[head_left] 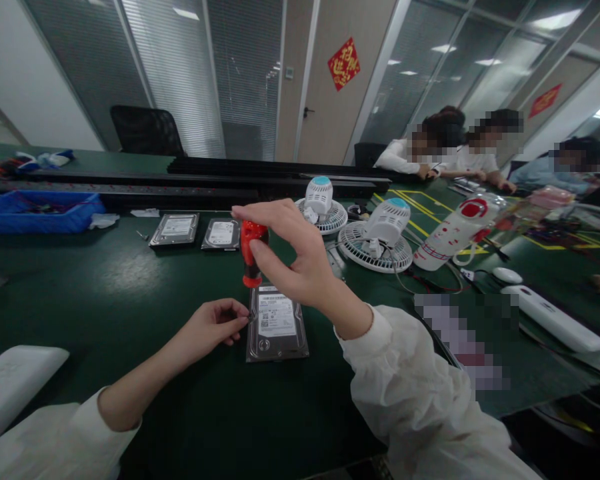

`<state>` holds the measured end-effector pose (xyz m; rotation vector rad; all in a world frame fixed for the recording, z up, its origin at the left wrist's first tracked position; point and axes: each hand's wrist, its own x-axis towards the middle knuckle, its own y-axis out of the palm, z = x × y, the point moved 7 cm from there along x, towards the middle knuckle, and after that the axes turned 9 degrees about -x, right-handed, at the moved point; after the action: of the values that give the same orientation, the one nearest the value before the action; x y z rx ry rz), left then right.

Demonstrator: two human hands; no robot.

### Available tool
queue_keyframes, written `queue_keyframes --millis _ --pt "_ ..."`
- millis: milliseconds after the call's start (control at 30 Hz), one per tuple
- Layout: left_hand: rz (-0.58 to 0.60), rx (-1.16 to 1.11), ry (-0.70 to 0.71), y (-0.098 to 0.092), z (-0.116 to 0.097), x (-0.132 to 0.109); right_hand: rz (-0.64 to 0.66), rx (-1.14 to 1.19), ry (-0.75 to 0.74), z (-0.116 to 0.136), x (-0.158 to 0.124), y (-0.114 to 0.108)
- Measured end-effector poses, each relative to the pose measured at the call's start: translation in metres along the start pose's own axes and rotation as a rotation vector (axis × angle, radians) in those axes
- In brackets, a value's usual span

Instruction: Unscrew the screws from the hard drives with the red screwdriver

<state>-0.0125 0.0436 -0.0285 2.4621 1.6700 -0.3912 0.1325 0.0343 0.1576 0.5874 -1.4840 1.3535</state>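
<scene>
A hard drive [277, 327] with a white label lies flat on the dark green table in front of me. My right hand [295, 250] grips a red and black screwdriver [253, 257] upright over the drive's upper left part; its shaft and tip cannot be made out. My left hand [223, 321] rests at the drive's left edge, thumb and forefinger pinched together. Whatever sits between those fingertips is too small to name. Two more hard drives lie farther back, one on the left [175, 229] and another [221, 233] just beyond my right hand.
Two white fans [375, 240] lie to the right, with a white patterned bottle [457, 230] beside them. A white power strip [555, 317] and cables are farther right. A blue bin [40, 212] stands back left, near long black rails [205, 193]. Other people sit back right.
</scene>
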Motion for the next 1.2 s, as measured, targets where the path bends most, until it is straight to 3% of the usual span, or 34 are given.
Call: queue_keyframes --millis 267,467,633,800,967,1200 --pt "-0.005 0.008 -0.015 0.0004 -0.0014 -0.0011 0.050 0.018 0.021 -0.0024 -0.0003 0.0043" --pt "-0.005 0.005 0.000 -0.0008 0.0005 -0.0001 -0.022 0.021 0.033 -0.0003 -0.0009 0.0005" --pt "-0.005 0.002 0.003 0.0011 -0.0021 -0.0014 0.027 0.075 0.010 0.0027 0.0003 0.0034" --pt "0.000 0.015 0.011 0.0005 -0.0032 -0.0022 -0.053 0.035 0.038 0.0008 0.0004 -0.0015" --pt "-0.003 -0.007 0.000 -0.0008 0.0002 0.0008 -0.005 0.084 -0.001 0.0020 0.0006 0.0020" --pt "-0.001 -0.008 0.009 0.0002 -0.0008 0.0001 -0.096 0.110 0.025 -0.0014 0.0006 -0.0042"
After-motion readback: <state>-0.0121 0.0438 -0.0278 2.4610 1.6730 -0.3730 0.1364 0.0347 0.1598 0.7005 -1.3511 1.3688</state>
